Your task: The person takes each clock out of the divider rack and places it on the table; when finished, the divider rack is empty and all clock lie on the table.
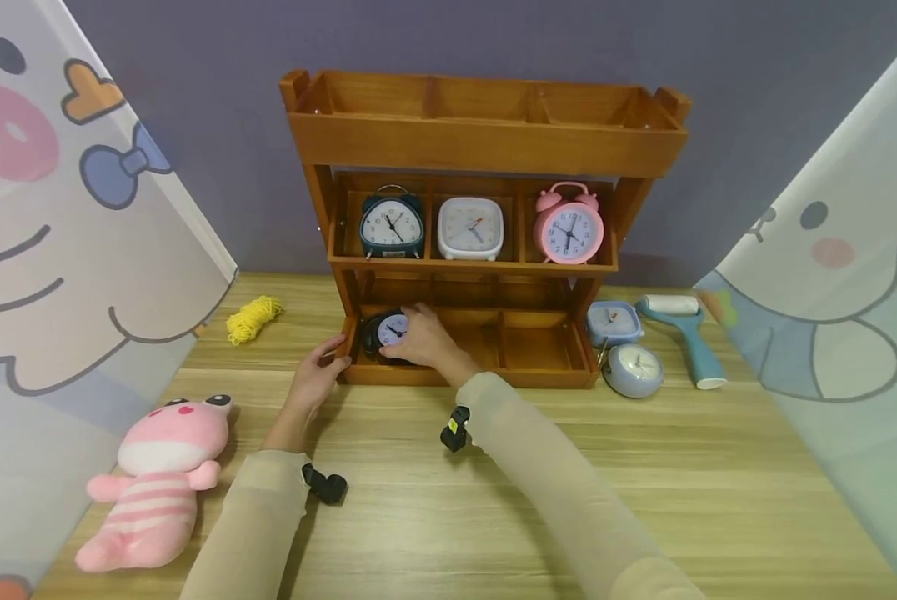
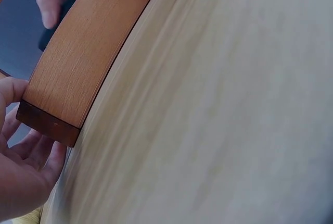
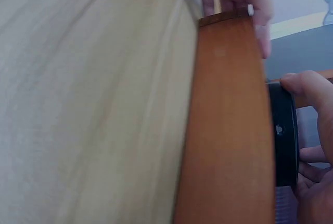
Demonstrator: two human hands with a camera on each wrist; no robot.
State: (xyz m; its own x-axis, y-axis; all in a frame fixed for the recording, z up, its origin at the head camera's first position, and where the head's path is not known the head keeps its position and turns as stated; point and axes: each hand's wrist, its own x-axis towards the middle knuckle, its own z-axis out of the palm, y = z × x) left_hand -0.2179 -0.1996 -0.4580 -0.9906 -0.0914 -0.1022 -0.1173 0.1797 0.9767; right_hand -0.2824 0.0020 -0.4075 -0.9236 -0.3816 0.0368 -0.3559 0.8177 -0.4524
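Observation:
A black alarm clock with a pale dial sits in the left compartment of the bottom tier of a brown wooden shelf. My right hand grips it from the right, covering part of the dial. In the right wrist view the thumb and fingers hold the dark clock body just behind the front board. My left hand holds the lower left corner of the shelf. The left wrist view has its thumb and fingers around the board's end. On the middle tier stand a dark green clock, a white clock and a pink twin-bell clock.
Right of the shelf lie a blue square clock, a round grey-blue clock and a lint roller. A yellow string bundle and a pink plush toy lie to the left on the wood-grain table.

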